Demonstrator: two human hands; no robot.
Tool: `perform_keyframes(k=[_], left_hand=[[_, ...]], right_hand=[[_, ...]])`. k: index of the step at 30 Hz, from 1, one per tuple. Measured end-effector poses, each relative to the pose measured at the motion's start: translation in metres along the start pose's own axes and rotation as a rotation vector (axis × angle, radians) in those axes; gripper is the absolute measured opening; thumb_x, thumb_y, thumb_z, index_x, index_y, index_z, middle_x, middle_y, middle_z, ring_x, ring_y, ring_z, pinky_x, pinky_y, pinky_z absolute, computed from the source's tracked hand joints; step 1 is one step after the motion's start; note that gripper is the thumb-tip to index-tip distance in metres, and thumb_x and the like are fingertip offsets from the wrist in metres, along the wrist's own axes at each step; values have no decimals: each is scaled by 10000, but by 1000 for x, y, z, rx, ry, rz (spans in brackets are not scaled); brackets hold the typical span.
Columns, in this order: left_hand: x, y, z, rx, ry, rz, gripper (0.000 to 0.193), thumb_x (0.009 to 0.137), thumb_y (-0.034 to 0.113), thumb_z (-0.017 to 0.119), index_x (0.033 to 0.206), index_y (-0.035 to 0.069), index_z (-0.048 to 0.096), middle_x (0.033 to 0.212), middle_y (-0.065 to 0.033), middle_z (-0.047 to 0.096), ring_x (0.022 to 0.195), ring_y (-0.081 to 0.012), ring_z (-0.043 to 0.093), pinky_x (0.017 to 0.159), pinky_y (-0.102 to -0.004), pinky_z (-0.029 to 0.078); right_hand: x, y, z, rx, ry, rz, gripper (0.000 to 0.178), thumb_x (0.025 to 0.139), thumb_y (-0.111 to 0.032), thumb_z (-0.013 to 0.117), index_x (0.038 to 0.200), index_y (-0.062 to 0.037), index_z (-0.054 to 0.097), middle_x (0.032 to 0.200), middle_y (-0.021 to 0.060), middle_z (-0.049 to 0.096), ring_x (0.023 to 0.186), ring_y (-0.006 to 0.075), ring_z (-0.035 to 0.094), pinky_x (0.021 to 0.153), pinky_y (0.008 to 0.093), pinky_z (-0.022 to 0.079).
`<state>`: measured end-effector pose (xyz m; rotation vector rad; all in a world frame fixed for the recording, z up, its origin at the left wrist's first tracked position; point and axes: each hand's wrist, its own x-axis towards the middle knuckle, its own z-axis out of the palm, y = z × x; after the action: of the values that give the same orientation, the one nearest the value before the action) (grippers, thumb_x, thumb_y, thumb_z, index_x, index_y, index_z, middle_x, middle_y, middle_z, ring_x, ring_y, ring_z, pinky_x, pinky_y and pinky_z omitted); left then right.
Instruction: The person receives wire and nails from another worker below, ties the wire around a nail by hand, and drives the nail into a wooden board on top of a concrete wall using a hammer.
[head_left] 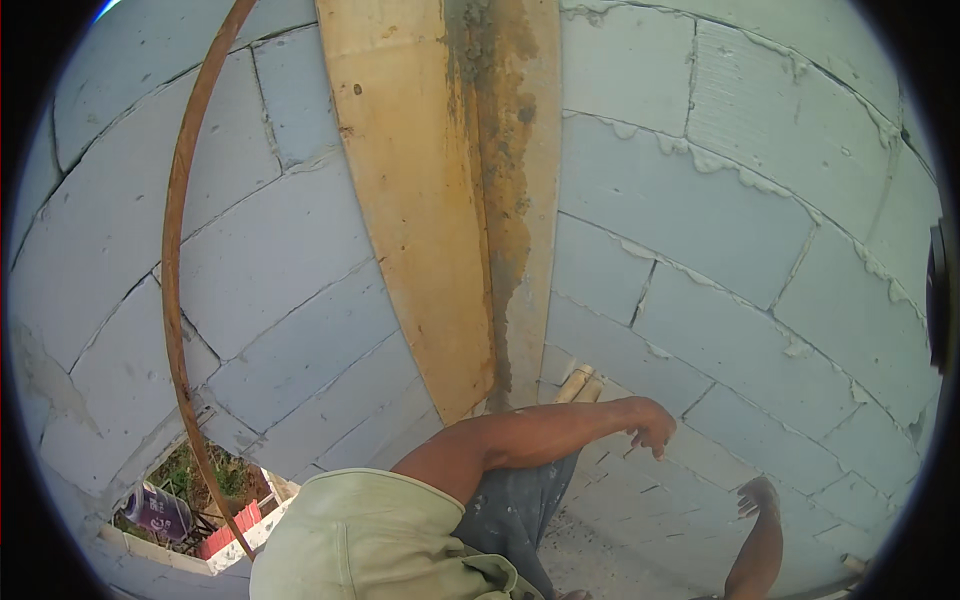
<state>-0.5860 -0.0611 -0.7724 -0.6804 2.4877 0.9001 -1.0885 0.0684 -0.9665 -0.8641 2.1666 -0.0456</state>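
Left hand (655,427): wrist bent, fingers drooping, right of board (405,170); can't tell if gripping.
Right hand (760,496): raised, fingers spread, nothing held; farther right of board.
Block wall (670,265): right of board.
Bucket (160,512): purple, lower left of board; contents hidden.

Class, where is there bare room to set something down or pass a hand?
Bare, speckled floor shows right of the dark trousers, below the block wall. Clear air separates the left hand from the right hand. Crowded: behind the left forearm, where wooden poles sit near the boards; also the lower-left opening, crossed by a brown pole.
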Motion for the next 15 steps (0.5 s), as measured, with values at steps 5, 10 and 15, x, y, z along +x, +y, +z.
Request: perform_keyframes(k=[5, 10, 15], left_hand=[[-7, -6, 0, -28, -54, -93, 534, 903, 369, 716, 1234, -46, 662, 1166, -221, 706, 961, -333, 741, 836, -479, 606], [-10, -16, 2, -23, -93, -138, 564, 926, 369, 702, 1284, -62, 634, 1291, -210, 675, 1094, -334, 710, 899, -466, 593], [4, -8, -4, -19, -130, -156, 600, 935, 405, 691, 1323, -47, 619, 1336, -193, 657, 1166, -347, 674, 986, -478, 544]], right_hand=[[20, -21, 16, 43, -49, -29, 254, 988, -150, 538, 1156, 4, 652, 980, 250, 730, 741, 370, 755, 598, 491, 618], [-4, -62, 25, -82, -82, -80, 242, 993, -153, 531, 1138, 8, 639, 933, 249, 732, 737, 370, 755, 584, 499, 616], [5, -33, 7, -64, -84, -50, 262, 994, -179, 509, 1139, 5, 626, 931, 259, 725, 735, 396, 747, 569, 522, 606]])
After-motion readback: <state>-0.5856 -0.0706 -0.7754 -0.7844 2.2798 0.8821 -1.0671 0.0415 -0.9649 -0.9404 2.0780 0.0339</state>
